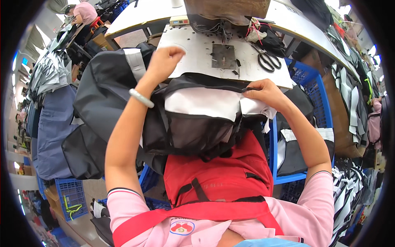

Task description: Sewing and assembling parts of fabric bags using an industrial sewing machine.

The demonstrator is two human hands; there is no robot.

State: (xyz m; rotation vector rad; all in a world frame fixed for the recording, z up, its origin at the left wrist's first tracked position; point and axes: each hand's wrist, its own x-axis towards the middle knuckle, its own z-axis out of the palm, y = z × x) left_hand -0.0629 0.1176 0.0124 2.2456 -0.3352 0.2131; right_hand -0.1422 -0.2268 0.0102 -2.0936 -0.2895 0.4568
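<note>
Lining up a black fabric piece (193, 123) with its white lining at the front edge of the sewing machine bed (197, 53), I'd say. Right hand (265, 92) pinches the black top edge shut between fingertips; left hand (164, 61) presses curled on the fabric's far side, grip hidden. Next move probably needs that edge fed flat toward the needle plate. Blue crate (317, 103) on the right holds more black and white cut pieces.

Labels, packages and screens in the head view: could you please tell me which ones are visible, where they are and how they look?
Control box: far edge of the machine bed, small, rectangular, beige, with coloured buttons.
Apron badge: on the apron bib, bottom centre, rounded, white with a red emblem.
Bright screen: far left, small, blue-lit; details unclear.
</note>
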